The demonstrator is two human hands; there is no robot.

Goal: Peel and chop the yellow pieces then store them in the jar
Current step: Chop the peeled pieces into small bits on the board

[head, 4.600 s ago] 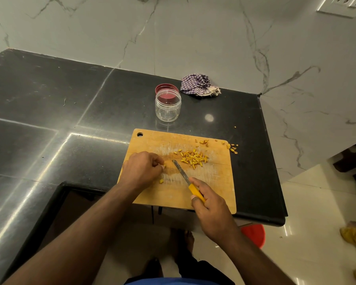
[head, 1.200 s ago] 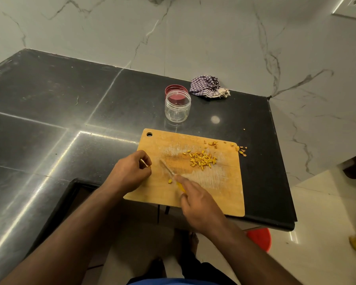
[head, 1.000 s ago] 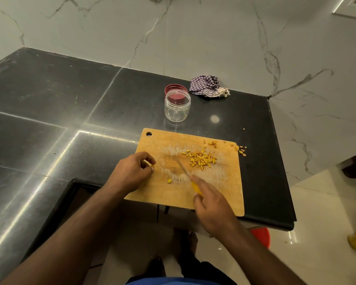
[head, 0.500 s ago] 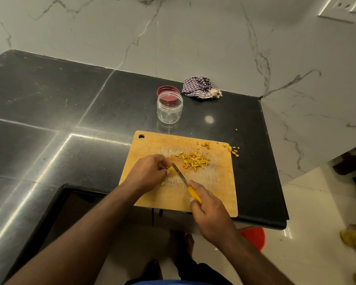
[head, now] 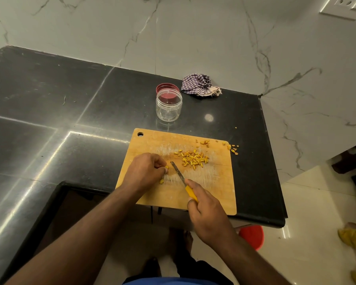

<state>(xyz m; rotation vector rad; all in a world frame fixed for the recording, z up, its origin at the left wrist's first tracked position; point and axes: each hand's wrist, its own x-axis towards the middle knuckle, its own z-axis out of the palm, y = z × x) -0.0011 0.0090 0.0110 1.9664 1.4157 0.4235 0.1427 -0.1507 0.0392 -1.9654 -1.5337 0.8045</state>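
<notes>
Left hand point(head: 145, 171) pinching small yellow piece point(head: 167, 167) on rectangular wooden cutting board point(head: 214, 182); right hand point(head: 208, 212) gripping yellow-handled knife point(head: 183, 183), blade beside it, near counter's front edge.

Left hand point(head: 145, 170) pinches yellow piece point(head: 167, 167); right hand point(head: 207, 212) grips knife point(head: 181, 178).
</notes>
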